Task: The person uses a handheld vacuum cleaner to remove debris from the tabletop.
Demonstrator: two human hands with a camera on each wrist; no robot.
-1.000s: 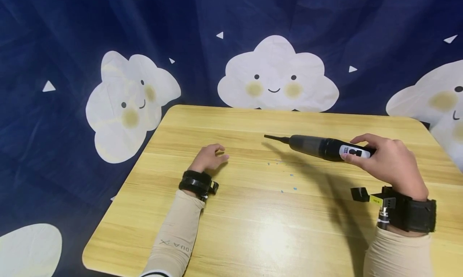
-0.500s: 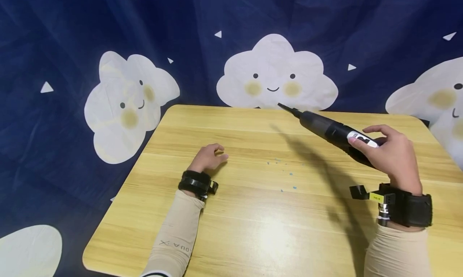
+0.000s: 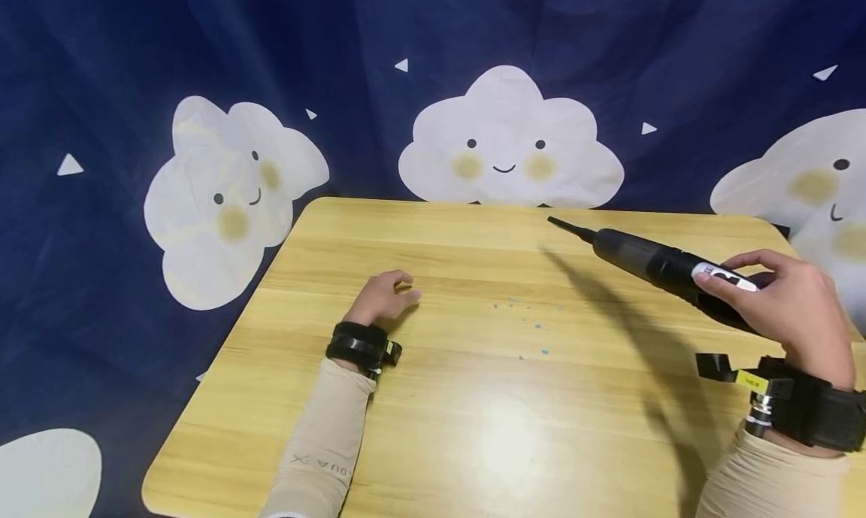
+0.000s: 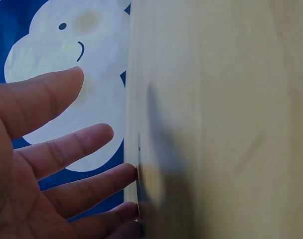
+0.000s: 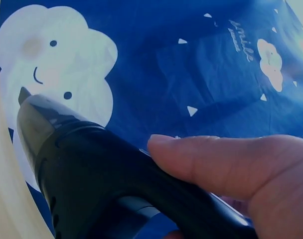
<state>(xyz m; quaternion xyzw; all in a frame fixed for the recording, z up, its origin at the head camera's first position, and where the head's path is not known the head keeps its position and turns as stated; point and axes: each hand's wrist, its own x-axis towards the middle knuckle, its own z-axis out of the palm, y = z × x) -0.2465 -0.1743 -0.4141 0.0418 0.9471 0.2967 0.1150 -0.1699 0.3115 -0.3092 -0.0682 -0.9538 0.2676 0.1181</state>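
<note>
My right hand (image 3: 791, 296) grips a black handheld vacuum cleaner (image 3: 666, 268) by its handle, above the right side of the wooden table (image 3: 419, 428). Its narrow nozzle points to the back left. In the right wrist view the thumb lies along the top of the vacuum's handle (image 5: 116, 164), and most of the other fingers are hidden. Small blue scraps (image 3: 538, 326) lie scattered near the table's middle, left of the vacuum. To their left, my left hand (image 3: 382, 298) rests at the tabletop holding nothing. In the left wrist view its fingers (image 4: 91, 189) are spread and relaxed.
A dark blue curtain with smiling clouds (image 3: 510, 138) hangs right behind the table's back edge and along its left side. The vacuum's shadow (image 3: 629, 330) falls across the tabletop. Both wrists carry black straps with small cameras.
My right hand has moved right with the vacuum. The nozzle swung up and toward the back, then dipped somewhat. The left hand and the blue scraps stay where they were.
</note>
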